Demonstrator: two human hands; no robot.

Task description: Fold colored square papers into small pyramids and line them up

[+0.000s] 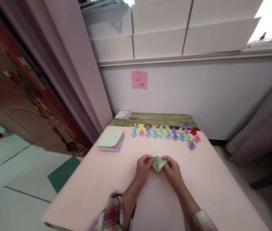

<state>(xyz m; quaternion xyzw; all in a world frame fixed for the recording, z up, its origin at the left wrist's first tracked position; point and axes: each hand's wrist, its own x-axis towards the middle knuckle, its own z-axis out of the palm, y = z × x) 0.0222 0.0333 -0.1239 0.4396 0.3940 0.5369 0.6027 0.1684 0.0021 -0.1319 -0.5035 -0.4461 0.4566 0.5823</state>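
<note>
A pale green folded paper piece (158, 162) sits just above the pink table (97, 183), pinched from both sides. My left hand (144, 166) grips its left edge with fingers closed. My right hand (171, 168) grips its right edge the same way. Beyond my hands, several small folded paper shapes (166, 132) in blue, pink, green, purple and yellow lie in rows near the far edge. A stack of coloured paper sheets (110, 140), pale green on top, lies at the far left of the table.
A small packet (123, 115) lies on a wooden surface behind the table. A pink note (139, 79) is stuck on the wall. A curtain (78, 70) and a red door (13, 93) stand at left. A dark green sheet (63, 173) lies on the floor.
</note>
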